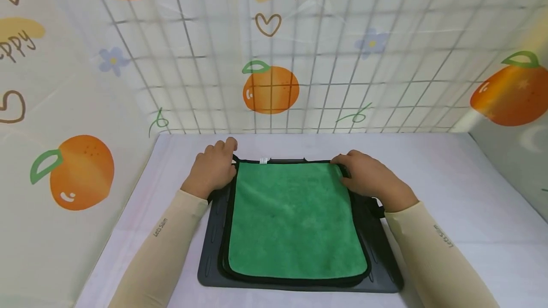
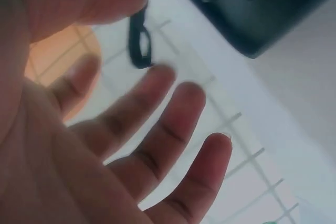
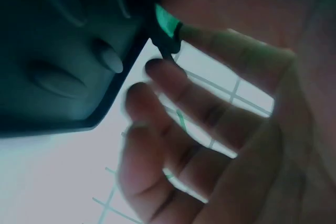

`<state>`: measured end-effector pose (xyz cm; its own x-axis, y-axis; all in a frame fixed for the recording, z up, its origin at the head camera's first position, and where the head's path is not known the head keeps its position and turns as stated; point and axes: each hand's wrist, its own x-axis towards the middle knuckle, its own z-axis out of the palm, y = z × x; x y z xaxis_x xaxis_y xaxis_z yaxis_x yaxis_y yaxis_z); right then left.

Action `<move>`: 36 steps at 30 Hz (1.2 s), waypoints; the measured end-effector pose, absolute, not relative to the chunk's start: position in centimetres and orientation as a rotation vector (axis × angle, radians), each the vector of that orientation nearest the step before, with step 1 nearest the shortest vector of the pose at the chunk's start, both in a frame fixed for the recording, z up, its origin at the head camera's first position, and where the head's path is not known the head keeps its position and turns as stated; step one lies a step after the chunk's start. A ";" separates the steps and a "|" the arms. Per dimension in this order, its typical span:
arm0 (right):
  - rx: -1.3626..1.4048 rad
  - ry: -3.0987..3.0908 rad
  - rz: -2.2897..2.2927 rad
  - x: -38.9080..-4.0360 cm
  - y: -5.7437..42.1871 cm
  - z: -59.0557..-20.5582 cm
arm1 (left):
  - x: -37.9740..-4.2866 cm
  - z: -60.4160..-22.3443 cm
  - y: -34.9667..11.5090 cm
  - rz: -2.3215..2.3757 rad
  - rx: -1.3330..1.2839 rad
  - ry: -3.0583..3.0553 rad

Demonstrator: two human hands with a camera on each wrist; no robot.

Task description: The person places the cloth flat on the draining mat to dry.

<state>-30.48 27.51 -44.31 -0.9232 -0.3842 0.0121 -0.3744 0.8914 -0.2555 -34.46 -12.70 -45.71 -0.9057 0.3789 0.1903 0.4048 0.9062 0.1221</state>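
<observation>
A green towel (image 1: 295, 222) with black edging lies spread over a dark grey board (image 1: 210, 251), and more black edging shows beneath its near edge. At the towel's far left corner is my left hand (image 1: 214, 168); its thumb (image 2: 105, 3) is beside a small black hanging loop (image 2: 140, 45), the other fingers spread apart. My right hand (image 1: 368, 175) pinches the far right corner between thumb and index finger, its other fingers loosely bent. Both wrist views show the board's corner, with raised oval bumps (image 3: 107, 56) in the right one.
A white tabletop (image 1: 449, 241) surrounds the board. Behind it stands a wire grid (image 1: 205, 84) under a sheet printed with oranges, and a similar printed sheet (image 1: 85, 99) covers the left side. A small white label (image 1: 263, 160) sits on the towel's far edge.
</observation>
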 end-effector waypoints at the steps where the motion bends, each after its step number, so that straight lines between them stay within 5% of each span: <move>1: -0.595 3.013 -0.377 -30.5 27.5 -44.3 | -34.4 -45.6 -12.7 -0.245 -0.604 -2.892; 13: -0.699 3.008 -0.385 -26.8 26.5 -40.4 | -30.8 -41.3 -10.2 -0.207 -1.058 -2.824; 22: -1.064 3.004 -0.280 -22.2 25.8 -42.3 | -25.9 -42.0 -10.4 -0.021 -1.393 -2.799; 36: -0.863 3.101 -0.204 -19.3 27.2 -45.6 | -23.3 -46.3 -13.5 -0.130 -1.312 -2.957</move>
